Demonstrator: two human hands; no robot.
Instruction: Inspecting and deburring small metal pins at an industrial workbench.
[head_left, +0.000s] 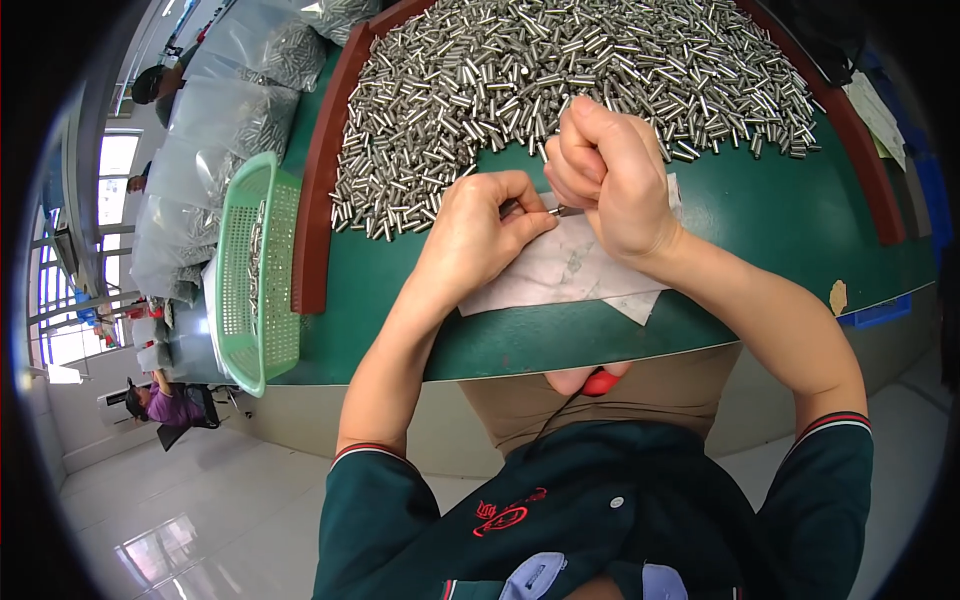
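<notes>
Both hands together over a white paper sheet (560, 270) on the green worktop (780, 230). Left hand (475, 235) and right hand (610, 175) pinch one small metal pin (562, 211) between them, near the pin heap (560, 80). Step looks like inspecting single pins; next calls for a steady fingertip grip.

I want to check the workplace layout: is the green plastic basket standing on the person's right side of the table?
No, the green basket stands at the table's left edge, left of the left hand.

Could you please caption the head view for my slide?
Both hands, left hand and right hand, pinch one metal pin beside a pin heap.
</notes>
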